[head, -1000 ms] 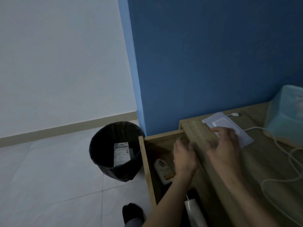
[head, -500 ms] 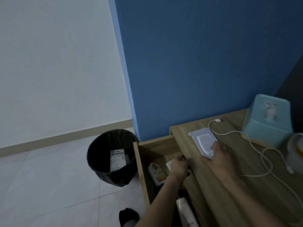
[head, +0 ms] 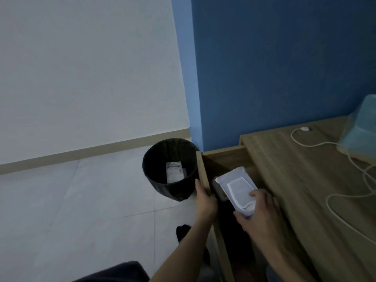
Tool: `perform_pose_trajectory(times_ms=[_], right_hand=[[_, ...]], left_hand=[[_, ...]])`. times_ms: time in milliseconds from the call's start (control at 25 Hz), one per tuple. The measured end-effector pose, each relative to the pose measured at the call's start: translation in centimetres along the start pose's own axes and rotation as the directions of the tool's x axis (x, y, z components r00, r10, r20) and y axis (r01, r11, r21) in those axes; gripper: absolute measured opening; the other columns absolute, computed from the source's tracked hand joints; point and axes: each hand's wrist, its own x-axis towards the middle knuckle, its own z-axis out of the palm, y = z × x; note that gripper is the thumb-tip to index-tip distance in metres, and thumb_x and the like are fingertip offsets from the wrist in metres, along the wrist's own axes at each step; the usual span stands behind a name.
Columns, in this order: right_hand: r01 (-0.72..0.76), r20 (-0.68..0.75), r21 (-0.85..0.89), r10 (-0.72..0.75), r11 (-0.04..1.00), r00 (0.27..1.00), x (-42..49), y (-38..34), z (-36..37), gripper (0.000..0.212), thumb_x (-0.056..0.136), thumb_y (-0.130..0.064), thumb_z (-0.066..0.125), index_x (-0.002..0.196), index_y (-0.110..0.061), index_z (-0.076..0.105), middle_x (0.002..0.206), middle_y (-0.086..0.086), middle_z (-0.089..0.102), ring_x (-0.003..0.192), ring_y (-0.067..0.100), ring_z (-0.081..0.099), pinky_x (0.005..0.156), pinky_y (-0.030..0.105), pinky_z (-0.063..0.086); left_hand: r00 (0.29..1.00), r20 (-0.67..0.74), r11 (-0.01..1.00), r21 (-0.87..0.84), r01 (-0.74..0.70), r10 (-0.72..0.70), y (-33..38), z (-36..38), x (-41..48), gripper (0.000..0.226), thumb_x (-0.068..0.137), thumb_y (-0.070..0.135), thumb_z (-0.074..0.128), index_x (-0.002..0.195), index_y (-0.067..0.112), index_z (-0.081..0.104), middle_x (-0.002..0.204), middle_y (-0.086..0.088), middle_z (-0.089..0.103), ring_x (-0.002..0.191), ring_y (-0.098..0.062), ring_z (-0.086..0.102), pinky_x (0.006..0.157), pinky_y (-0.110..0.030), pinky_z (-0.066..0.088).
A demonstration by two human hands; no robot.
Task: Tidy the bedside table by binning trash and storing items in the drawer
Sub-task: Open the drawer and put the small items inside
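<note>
My right hand (head: pixel 262 214) has lifted the flat white plastic wipes pack (head: pixel 237 189) off the wooden table top (head: pixel 301 180), fingers clamped on it, now over the open wooden drawer (head: pixel 201 169). Left hand (head: pixel 204 198) grips drawer front, fingers curled on it. Next: drop pack in, I reckon.

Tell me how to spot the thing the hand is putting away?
Find the wooden bedside table by the blue wall, then its open drawer beside the black bin. Over the drawer, the right hand holds a flat wet-wipes pack, pale with a white flip lid.

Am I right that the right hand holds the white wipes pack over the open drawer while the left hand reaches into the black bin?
Not quite. The head view shows the left hand gripping the open drawer's front edge, not reaching into the black bin. The right hand does hold the white wipes pack over the drawer.
</note>
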Motion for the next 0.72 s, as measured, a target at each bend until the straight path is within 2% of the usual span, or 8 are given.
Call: perform_pose_trajectory(times_ms=[80,200,360,480,600,720], right_hand=[[-0.087,0.072,-0.04,0.09,0.995,0.993,-1.2,0.3,1.7,0.068,0.066,-0.033,0.077,0.121,-0.017,0.04,0.134,0.009,0.044,0.123,0.026,0.039,0.091,0.037,0.045],[-0.192,0.227,-0.117,0.214,0.974,0.95,-2.1,1.1,4.4,0.067,0.073,-0.033,0.07,0.128,-0.024,0.032,0.136,0.009,0.034,0.123,0.025,0.037,0.091,0.036,0.044],[-0.139,0.284,-0.282,0.221,0.949,0.933,-2.9,1.1,6.1,0.058,0.077,-0.035,0.061,0.125,-0.025,0.029,0.13,0.012,0.032,0.114,0.027,0.041,0.087,0.032,0.041],[-0.083,0.328,-0.398,0.226,0.914,0.917,-3.2,1.3,6.6,0.065,0.082,-0.036,0.055,0.136,-0.023,0.022,0.137,0.014,0.027,0.122,0.03,0.036,0.097,0.037,0.041],[-0.083,0.324,-0.301,0.184,0.95,0.928,-3.0,0.3,5.3,0.064,0.081,-0.033,0.059,0.136,-0.024,0.028,0.144,0.009,0.026,0.129,0.027,0.033,0.104,0.037,0.035],[-0.021,0.248,0.013,0.017,1.0,0.969,-2.9,-0.2,0.7,0.052,0.079,-0.033,0.064,0.125,-0.025,0.042,0.137,-0.003,0.035,0.124,0.014,0.039,0.096,0.025,0.036]], left_hand=[[0.997,0.072,0.999,-0.017,0.032,-0.031,-0.3,-0.5,-0.8,0.053,0.09,0.017,0.054,0.14,0.022,0.037,0.131,-0.006,0.059,0.122,-0.024,0.055,0.102,-0.044,0.046],[0.987,0.161,0.999,-0.05,0.021,-0.013,-0.4,-1.4,-0.8,0.05,0.092,0.012,0.052,0.139,0.018,0.039,0.127,-0.008,0.06,0.116,-0.023,0.058,0.094,-0.034,0.052],[0.982,0.187,0.999,-0.03,0.015,-0.009,-0.6,-1.7,-0.5,0.054,0.092,0.008,0.049,0.143,0.017,0.032,0.129,-0.011,0.057,0.118,-0.027,0.057,0.096,-0.042,0.051],[0.983,0.184,0.999,-0.046,0.007,0.002,-1.2,-1.5,-0.1,0.05,0.092,0.009,0.05,0.14,0.015,0.036,0.127,-0.011,0.059,0.117,-0.026,0.057,0.092,-0.033,0.052],[0.986,0.164,0.999,-0.031,-0.038,0.043,-2.3,-1.5,0.6,0.048,0.091,0.01,0.054,0.137,0.017,0.041,0.122,-0.009,0.062,0.115,-0.027,0.059,0.093,-0.039,0.053],[0.987,0.143,0.997,-0.022,-0.067,0.07,-2.7,-0.9,1.0,0.045,0.09,0.008,0.053,0.133,0.018,0.044,0.118,-0.008,0.063,0.111,-0.027,0.061,0.09,-0.042,0.054]])
